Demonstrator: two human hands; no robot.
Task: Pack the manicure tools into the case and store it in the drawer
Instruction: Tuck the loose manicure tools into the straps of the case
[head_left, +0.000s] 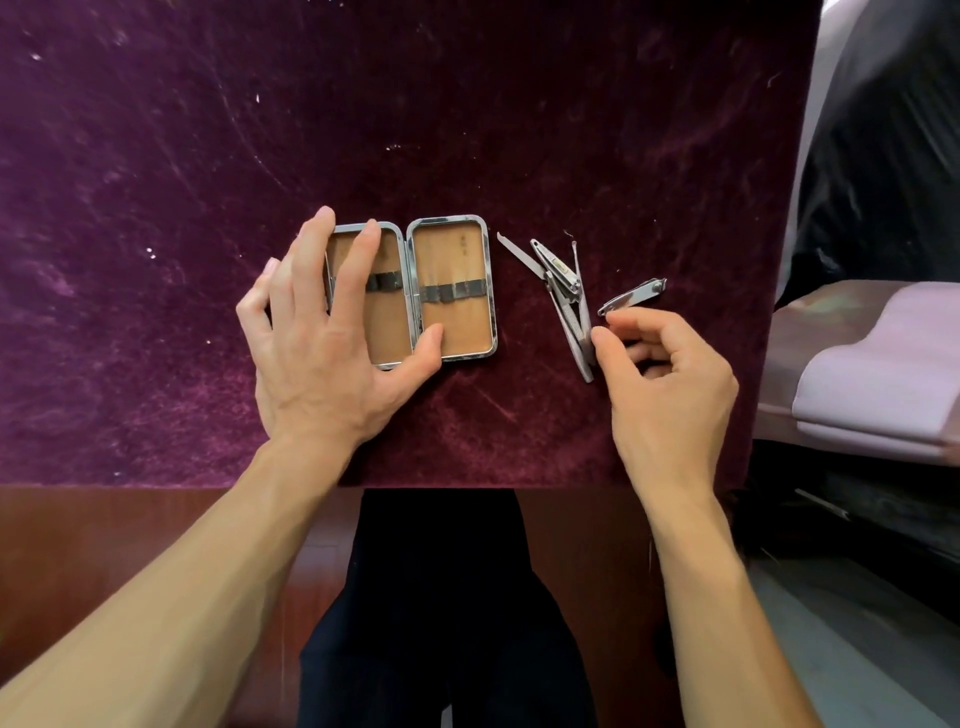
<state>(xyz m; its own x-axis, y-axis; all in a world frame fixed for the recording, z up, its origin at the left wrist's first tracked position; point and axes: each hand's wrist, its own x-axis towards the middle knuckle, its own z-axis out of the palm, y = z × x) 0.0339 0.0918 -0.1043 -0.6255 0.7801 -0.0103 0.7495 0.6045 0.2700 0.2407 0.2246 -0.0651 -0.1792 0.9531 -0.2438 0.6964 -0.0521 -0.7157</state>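
On the purple velvet table (156, 260), the left hand (322, 338) presses flat, spread fingers on the open case (452, 291) mid-table, while toward the right edge the loose tools (563, 291) and a small clipper (631, 296), slanting away rightward, lie just beyond the nearer right hand (670, 384), whose fingers curl narrowly at the clipper's near end, hold unclear.
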